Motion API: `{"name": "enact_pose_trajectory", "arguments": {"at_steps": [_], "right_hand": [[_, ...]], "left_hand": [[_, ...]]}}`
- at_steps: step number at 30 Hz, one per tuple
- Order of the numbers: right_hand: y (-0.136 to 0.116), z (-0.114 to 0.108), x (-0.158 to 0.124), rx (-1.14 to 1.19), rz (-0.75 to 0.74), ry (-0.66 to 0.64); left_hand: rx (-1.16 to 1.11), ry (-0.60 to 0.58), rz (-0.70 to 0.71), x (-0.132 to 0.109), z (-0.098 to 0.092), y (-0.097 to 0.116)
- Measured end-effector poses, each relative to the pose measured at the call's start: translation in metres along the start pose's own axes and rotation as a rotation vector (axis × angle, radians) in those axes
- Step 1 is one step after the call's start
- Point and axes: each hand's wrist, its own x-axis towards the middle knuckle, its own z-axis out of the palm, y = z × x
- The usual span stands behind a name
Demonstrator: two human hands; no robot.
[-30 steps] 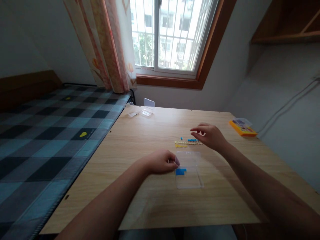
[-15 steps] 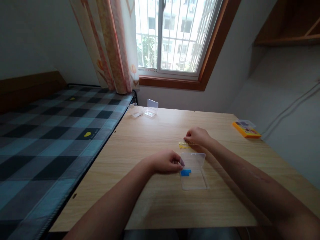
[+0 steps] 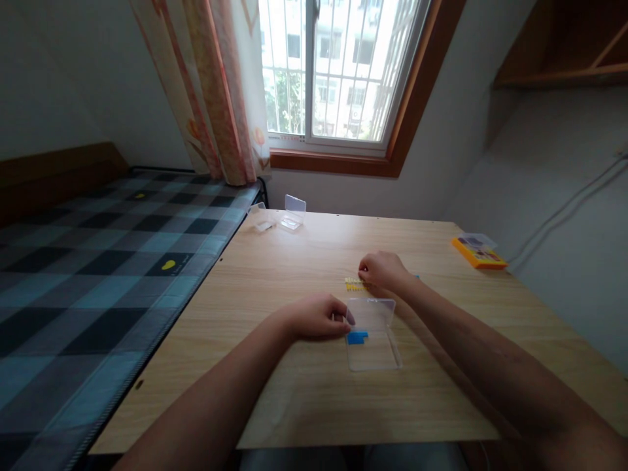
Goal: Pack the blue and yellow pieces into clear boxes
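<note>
Clear plastic forms the open box (image 3: 375, 359) on the wood-grained table (image 3: 289, 399), its lid (image 3: 377, 313) raised on the side away from us. Inside, toward the left and near the lid, we find a cluster of blue blocks (image 3: 356, 338). The left hand (image 3: 324, 317) is at the box's left edge, where its grip is closed on the plastic (a finger shows dimly through the transparent lid). Beyond the box, the right hand (image 3: 384, 269) is low over the table, fingers curled beside a cream row (image 3: 351, 280) and a yellow row (image 3: 355, 287) of small pieces; the hand partly covers these, and we cannot tell whether its grip has hold of a piece. Just past the right wrist we see a bit of blue (image 3: 417, 277). At the table's far left corner are two small clear cases, one upright-lidded case (image 3: 294, 212) and a neighbouring case (image 3: 259, 219) nearer the bed (image 3: 98, 275). Near the right edge lies an orange-yellow case (image 3: 478, 254) with a clear cover. Behind, we note a barred window (image 3: 338, 78) and a patterned curtain (image 3: 220, 98).
</note>
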Motion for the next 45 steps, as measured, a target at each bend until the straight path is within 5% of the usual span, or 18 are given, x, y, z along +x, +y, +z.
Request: {"name": "enact_pose_trajectory", "arguments": {"at_steps": [6,9,11,15,25,45], "right_hand": [[0.037,-0.036,-0.040,0.121,0.043,0.215],[0.052,-0.057,-0.083,0.453,-0.170,0.430],[0.051,-0.064,-0.111,0.564,-0.397,0.364],[0.029,-0.054,-0.142,0.552,-0.707,-0.052],[0.002,-0.011,-0.130,0.185,-0.645,-0.205],[0.001,0.004,-0.130,0.229,-0.732,-0.121]], "left_hand": [[0.012,0.000,-0.024,-0.002,-0.002,0.005],[-0.002,-0.011,-0.043,-0.001,-0.003,0.005],[-0.019,-0.018,-0.049,-0.001,-0.004,0.004],[-0.031,-0.013,-0.031,-0.001,-0.004,0.002],[0.015,-0.019,-0.056,0.000,-0.003,0.003],[0.057,-0.018,-0.060,-0.003,-0.005,0.013]]}}
